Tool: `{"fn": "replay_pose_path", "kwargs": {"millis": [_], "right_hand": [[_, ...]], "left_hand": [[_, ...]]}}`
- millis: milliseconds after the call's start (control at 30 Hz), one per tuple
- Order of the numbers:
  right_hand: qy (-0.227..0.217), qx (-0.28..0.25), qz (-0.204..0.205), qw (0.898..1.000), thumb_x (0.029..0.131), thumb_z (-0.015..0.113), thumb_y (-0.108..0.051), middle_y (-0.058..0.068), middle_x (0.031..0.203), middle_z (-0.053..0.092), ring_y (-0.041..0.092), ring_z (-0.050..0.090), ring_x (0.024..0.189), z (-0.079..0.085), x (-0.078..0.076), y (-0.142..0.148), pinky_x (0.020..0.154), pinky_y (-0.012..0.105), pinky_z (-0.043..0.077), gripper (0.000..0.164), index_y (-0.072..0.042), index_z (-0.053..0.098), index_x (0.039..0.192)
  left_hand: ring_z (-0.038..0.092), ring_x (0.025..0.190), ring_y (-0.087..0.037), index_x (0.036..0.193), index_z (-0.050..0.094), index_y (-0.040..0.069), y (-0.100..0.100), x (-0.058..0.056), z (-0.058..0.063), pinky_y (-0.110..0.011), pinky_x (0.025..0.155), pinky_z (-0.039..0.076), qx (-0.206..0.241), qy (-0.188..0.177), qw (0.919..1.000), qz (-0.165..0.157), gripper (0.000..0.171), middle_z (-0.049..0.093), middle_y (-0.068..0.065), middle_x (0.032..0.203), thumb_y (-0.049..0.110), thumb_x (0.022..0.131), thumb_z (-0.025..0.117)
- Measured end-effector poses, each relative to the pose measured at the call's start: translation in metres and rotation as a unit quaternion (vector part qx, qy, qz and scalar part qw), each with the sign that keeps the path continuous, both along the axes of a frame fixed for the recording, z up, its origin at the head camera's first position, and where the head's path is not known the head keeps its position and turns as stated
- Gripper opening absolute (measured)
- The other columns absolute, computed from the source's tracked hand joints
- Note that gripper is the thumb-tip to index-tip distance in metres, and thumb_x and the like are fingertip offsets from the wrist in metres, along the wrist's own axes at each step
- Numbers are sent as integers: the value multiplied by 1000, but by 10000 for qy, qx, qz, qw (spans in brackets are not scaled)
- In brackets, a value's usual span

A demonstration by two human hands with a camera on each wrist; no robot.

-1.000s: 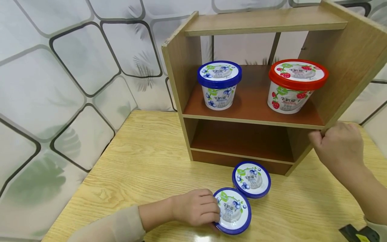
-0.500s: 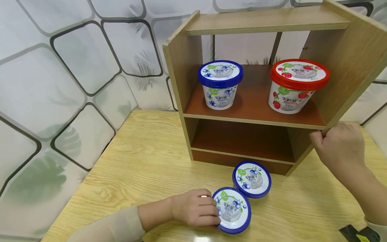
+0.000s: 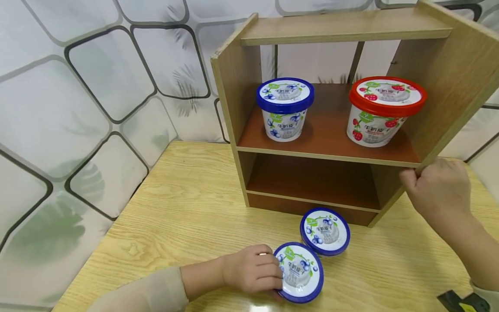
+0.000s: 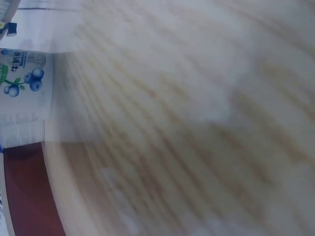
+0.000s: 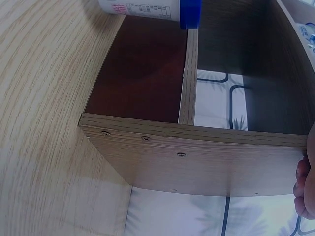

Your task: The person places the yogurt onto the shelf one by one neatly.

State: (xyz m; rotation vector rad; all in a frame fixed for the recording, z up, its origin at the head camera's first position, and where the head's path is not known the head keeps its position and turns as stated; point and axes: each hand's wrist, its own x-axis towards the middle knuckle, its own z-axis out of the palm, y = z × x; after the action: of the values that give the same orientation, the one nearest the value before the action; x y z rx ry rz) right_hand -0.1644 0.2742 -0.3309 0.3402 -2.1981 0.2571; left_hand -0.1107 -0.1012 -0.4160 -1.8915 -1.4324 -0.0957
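On the table, my left hand curls at the left side of the nearer blue-lidded tub, its fingers over the lid's edge. Blueberries are printed on the lid. A second blueberry tub stands against it, just in front of the shelf; its printed side wall shows in the left wrist view. My right hand grips the right side panel of the wooden shelf unit, thumb at the front edge. Fingertips lie along the panel's outer face in the right wrist view.
On the middle board stand a blue-lidded blueberry tub at left and a red-lidded strawberry tub at right. The shelf has a lower compartment. A patterned cloth hangs behind the wooden table. A black strap lies at lower right.
The view shifts very slightly. My left hand stays at the nearer tub with only a tiny shift, and my right hand keeps its grip on the shelf.
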Motion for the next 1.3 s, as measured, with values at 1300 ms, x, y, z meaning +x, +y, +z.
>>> {"fn": "replay_pose_path", "kwargs": {"millis": [1300], "right_hand": [[125, 12, 5, 9999, 82, 31, -26, 13, 39, 33, 36, 33, 41, -1, 0, 0, 49, 47, 25, 42, -7, 31, 44]], "left_hand": [[60, 78, -8, 85, 63, 18, -16, -6, 44, -23, 74, 48, 625, 143, 9979, -63, 38, 65, 5, 85, 54, 76, 69]]}}
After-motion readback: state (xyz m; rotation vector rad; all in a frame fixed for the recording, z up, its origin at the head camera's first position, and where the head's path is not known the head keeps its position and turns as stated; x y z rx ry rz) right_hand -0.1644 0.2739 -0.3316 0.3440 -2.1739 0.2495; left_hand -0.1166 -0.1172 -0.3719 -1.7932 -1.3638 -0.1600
